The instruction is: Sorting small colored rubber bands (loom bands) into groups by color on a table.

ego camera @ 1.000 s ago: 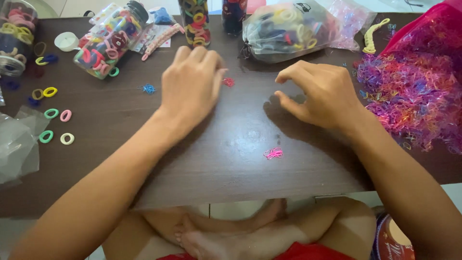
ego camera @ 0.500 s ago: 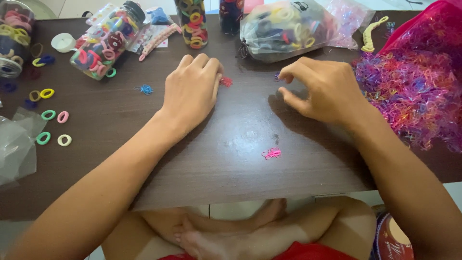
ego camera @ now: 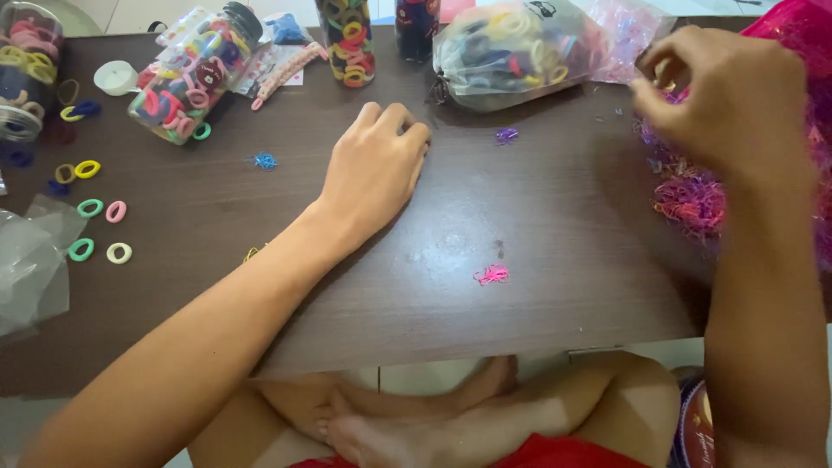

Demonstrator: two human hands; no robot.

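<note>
Right hand had moved from the table's middle to the heap of tiny pink and purple rubber bands at the right edge, fingertips pinched there; left hand stayed flat, holding nothing.

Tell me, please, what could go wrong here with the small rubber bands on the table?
1. The pink band bundle lies near the table's front edge; a passing forearm could sweep it off onto the floor.
2. The right hand is raised over the heap of pink and purple bands, fingers pinched; loose bands may scatter or tangle.
3. The tipped jar of hair ties lies on its side and might roll if bumped.
</note>
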